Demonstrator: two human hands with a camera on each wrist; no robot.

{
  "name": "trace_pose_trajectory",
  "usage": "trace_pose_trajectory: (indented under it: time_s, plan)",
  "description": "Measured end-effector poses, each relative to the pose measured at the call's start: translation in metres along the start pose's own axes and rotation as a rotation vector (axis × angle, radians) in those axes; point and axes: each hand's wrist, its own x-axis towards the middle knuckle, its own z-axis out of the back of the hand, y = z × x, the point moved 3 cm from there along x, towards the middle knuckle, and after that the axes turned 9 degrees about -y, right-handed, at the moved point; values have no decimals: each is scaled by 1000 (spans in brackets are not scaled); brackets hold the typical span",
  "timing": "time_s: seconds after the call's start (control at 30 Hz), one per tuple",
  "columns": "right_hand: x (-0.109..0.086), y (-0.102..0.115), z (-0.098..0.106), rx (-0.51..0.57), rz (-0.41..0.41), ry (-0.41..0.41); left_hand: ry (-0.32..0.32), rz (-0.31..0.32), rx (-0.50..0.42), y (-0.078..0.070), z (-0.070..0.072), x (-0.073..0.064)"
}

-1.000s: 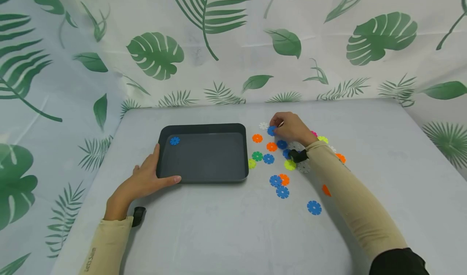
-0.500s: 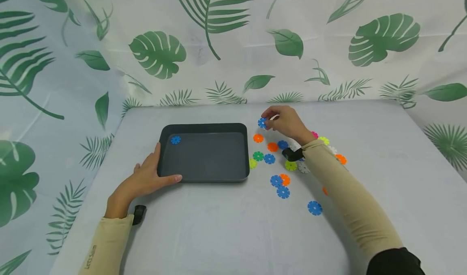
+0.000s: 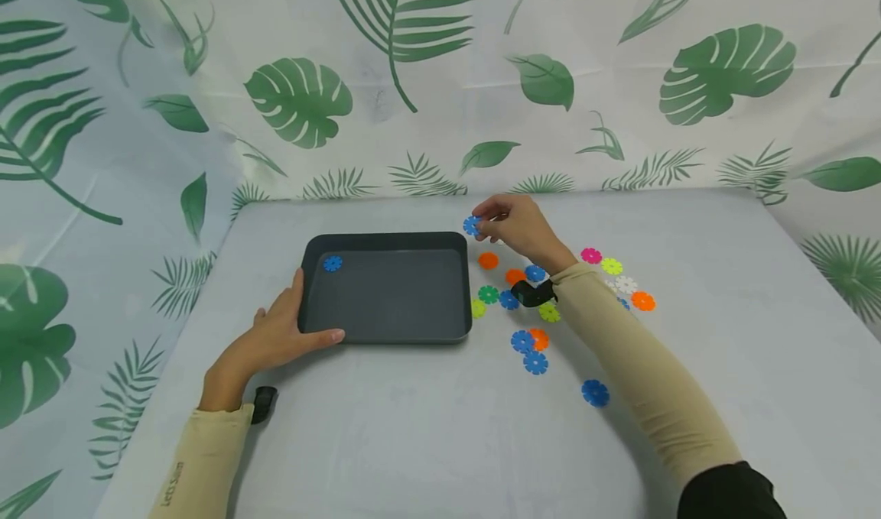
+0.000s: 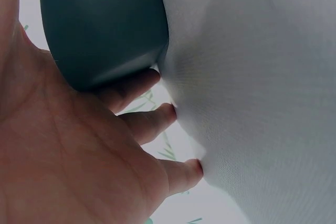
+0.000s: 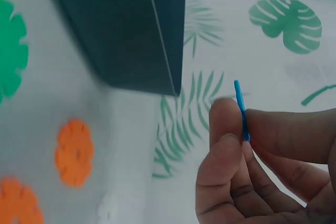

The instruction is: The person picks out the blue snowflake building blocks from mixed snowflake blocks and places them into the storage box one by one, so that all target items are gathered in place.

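My right hand (image 3: pixel 516 225) pinches a blue notched plastic disc (image 3: pixel 471 225) between thumb and fingertips, raised near the back right corner of a dark grey rectangular tray (image 3: pixel 385 337). The right wrist view catches this disc (image 5: pixel 241 109) edge-on between the fingers. At the tray's front left corner rests my left hand (image 3: pixel 278 332), thumb along the front side and fingers against the left side. Its fingers look fairly straight in the left wrist view, some fingertips at the white cloth below the tray (image 4: pixel 105 30). One blue disc (image 3: pixel 333 264) lies inside the tray, toward the back left.
Right of the tray, several notched discs lie scattered: an orange one (image 3: pixel 489 261), a green one (image 3: pixel 489 294), a pink one (image 3: pixel 591 255) and a lone blue one (image 3: pixel 595 393) nearer the front. A leaf-patterned curtain (image 3: pixel 440 83) stands behind the white-covered table (image 3: pixel 413 442).
My right hand has lifted a blue disc from among the scattered pieces and moved it left toward the tray's back right corner. My left hand stays at the tray.
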Motion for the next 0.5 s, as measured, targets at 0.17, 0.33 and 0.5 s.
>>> trace_pose_trajectory:
  time_s: [0.17, 0.33, 0.5]
  plan:
    - [3, 6, -13, 77, 3, -26, 0, 7, -2, 0, 1, 0]
    - [3, 14, -25, 137, -20, -19, 1, 10, -7, -1, 1, 0]
    - [3, 22, -36, 165, -24, 3, 1, 20, -2, 0, 0, 0]
